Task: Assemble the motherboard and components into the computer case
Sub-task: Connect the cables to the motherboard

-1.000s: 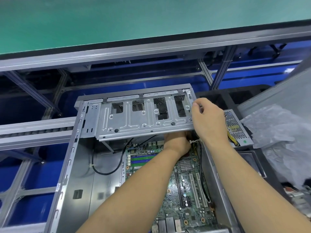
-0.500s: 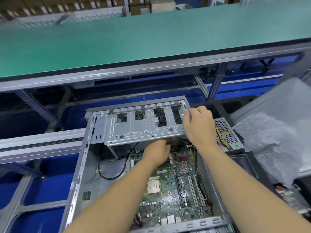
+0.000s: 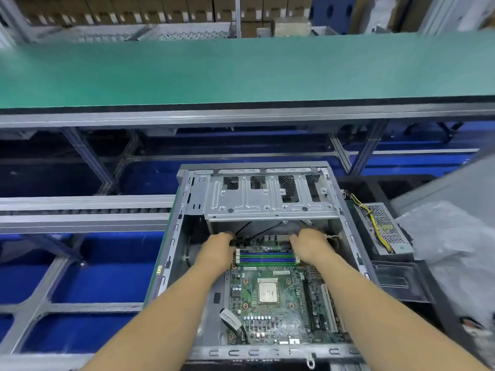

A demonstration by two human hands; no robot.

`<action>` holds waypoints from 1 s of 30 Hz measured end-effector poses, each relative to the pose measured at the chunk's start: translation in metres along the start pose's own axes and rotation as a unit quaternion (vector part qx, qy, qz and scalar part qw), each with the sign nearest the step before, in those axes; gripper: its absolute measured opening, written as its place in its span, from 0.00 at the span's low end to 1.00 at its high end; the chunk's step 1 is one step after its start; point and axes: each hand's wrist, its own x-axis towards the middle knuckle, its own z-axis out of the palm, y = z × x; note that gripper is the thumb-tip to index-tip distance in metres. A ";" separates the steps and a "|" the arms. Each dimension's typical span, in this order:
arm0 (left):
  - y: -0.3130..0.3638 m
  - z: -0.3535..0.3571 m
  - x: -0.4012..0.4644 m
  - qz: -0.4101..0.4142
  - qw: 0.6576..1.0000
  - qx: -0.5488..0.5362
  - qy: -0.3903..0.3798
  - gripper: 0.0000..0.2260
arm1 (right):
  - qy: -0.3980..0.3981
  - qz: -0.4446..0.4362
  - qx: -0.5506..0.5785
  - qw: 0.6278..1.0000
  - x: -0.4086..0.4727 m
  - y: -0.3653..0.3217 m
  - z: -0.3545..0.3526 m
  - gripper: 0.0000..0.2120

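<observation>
green belt: big green conveyor-type surface running across the whole far side, with stacked boxes blurred out behind it.
blue bins: blue trays under a grey metal frame, filling the left side below the belt.
computer case: open grey metal tower lying on its side, right in the middle, open side facing up.
plastic wrap: crumpled clear bag sitting off the right side of the case.
motherboard: green board lying flat on the case floor, reaching from the near wall up to where the hands are. Blue and green RAM slots run across its far end.
drive cage: silver perforated bracket across the far end of the case, sitting above the board's far edge.
power supply: mesh-covered box with yellow wires, outside the case, just beside its right wall.
left hand: down at the far-left corner of the motherboard, by the black cables. The fingers curl down and out of sight, so can't tell if they grip anything.
right hand: mirrored at the far-right corner of the board, fingers tucked under the cage's shadow, honestly can't tell their state either.
CPU: square silver chip in the socket mid-board, between the two forearms.
</observation>
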 end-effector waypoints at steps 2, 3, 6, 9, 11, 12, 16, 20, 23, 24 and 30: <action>0.002 0.002 0.000 -0.019 0.999 -0.037 0.025 0.09 | 0.030 0.029 0.039 0.998 0.008 -0.002 0.006 0.21; 0.002 0.002 0.001 -0.025 0.998 -0.049 0.033 0.09 | 0.052 0.039 0.041 0.997 0.010 -0.004 0.010 0.21; 0.005 0.004 0.001 -0.043 0.996 -0.061 0.059 0.08 | 0.084 -0.001 0.000 0.996 0.015 -0.008 0.013 0.20; 0.010 0.010 0.001 -0.064 0.990 -0.092 0.088 0.10 | 0.072 -0.032 -0.007 0.997 0.021 -0.010 0.009 0.19; 0.011 0.012 0.003 -0.062 0.991 -0.084 0.086 0.10 | 0.084 -0.023 -0.018 0.996 0.022 -0.014 0.011 0.18; 0.011 0.013 0.004 -0.059 0.992 -0.078 0.084 0.10 | 0.105 -0.023 -0.039 0.993 0.021 -0.016 0.012 0.19; 0.006 0.017 0.012 -0.071 0.989 -0.098 0.083 0.12 | 0.109 -0.096 -0.026 0.989 0.025 -0.024 0.021 0.18; 0.008 0.020 0.012 -0.033 0.996 -0.024 0.076 0.09 | 0.017 -0.141 -0.032 0.989 0.027 -0.028 0.021 0.19; 0.018 0.019 0.011 0.047 0.993 0.092 0.065 0.12 | -0.005 -0.162 -0.069 0.984 0.016 -0.035 0.016 0.22; 0.023 0.017 0.013 0.052 0.990 0.121 0.055 0.13 | -0.032 -0.161 -0.098 0.982 0.009 -0.038 0.014 0.24; 0.046 0.004 0.027 0.004 0.981 0.193 -0.004 0.11 | -0.066 -0.230 -0.108 0.965 -0.055 -0.044 -0.017 0.24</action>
